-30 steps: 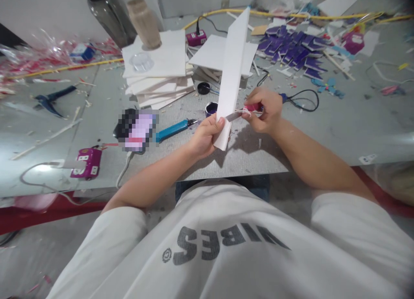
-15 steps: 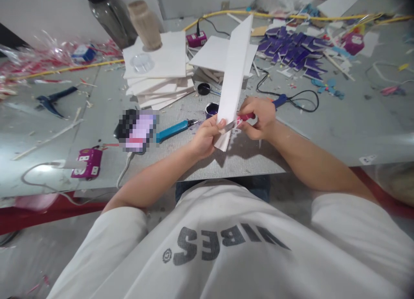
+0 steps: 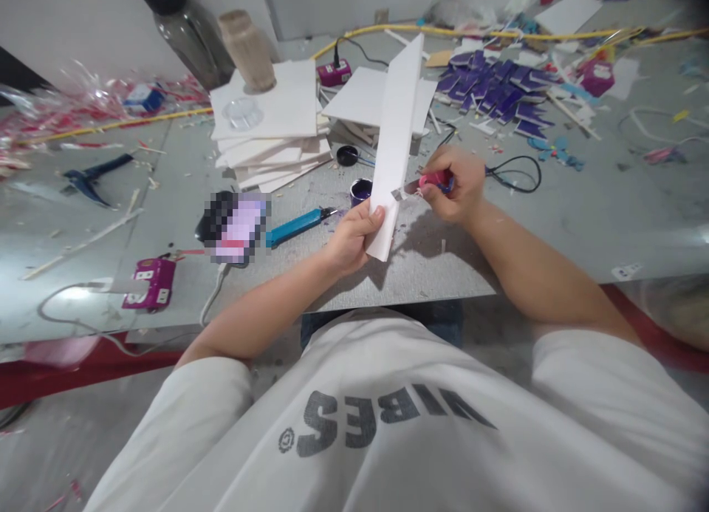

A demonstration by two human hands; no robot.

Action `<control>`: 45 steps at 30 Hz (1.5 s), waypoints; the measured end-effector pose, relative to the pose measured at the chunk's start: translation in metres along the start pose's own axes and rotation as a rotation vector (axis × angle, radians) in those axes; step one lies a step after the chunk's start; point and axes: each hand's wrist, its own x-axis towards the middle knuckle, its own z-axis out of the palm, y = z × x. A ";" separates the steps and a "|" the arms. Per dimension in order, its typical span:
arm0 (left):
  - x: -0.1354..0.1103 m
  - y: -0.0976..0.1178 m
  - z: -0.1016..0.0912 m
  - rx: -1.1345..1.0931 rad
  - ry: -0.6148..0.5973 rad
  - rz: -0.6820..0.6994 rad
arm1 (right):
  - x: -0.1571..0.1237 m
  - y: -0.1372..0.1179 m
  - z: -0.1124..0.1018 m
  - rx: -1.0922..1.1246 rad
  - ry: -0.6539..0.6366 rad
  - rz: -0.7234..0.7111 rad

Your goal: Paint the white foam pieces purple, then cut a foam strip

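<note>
My left hand (image 3: pixel 351 239) grips the lower end of a long white foam board strip (image 3: pixel 396 128), which stands tilted up and away over the grey table (image 3: pixel 581 224). My right hand (image 3: pixel 457 183) is closed round a pink-handled utility knife (image 3: pixel 426 181). Its blade tip touches the right edge of the strip, a little above my left thumb.
A blue utility knife (image 3: pixel 296 225) and a phone (image 3: pixel 233 220) lie left of my hands. A small pot of purple paint (image 3: pixel 361 190) sits behind the strip. Stacked white boards (image 3: pixel 271 128), purple cut pieces (image 3: pixel 498 83), cables and scraps cover the far table.
My right hand with the knife slid down toward my left thumb along the strip's edge, then moved back up and to the right. The strip tilted slightly.
</note>
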 end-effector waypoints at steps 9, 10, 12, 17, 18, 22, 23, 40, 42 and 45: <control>0.003 0.002 -0.005 0.072 -0.080 0.036 | 0.004 -0.006 -0.001 0.066 0.009 -0.015; 0.003 0.004 -0.006 0.073 -0.075 0.042 | 0.003 -0.009 -0.001 0.079 -0.012 -0.029; 0.003 0.005 -0.006 0.060 -0.031 0.057 | 0.003 -0.018 0.002 0.116 -0.048 -0.086; 0.003 0.006 0.000 0.016 0.036 0.161 | 0.001 -0.038 0.012 0.170 -0.096 -0.193; 0.002 0.006 0.001 0.014 0.036 0.182 | 0.000 -0.039 0.013 0.164 -0.119 -0.173; 0.001 0.006 0.006 -0.025 0.079 0.187 | -0.002 -0.036 0.013 0.155 -0.161 -0.115; 0.002 0.006 0.007 -0.044 0.084 0.185 | -0.002 -0.036 0.013 0.159 -0.153 -0.127; -0.002 0.003 0.008 0.006 0.022 0.195 | 0.000 -0.055 0.017 0.224 -0.174 -0.213; -0.003 0.004 0.010 -0.003 0.067 0.149 | -0.002 -0.049 0.015 0.209 -0.184 -0.178; -0.004 0.005 0.012 -0.038 0.079 0.128 | -0.003 -0.038 0.013 0.163 -0.177 -0.141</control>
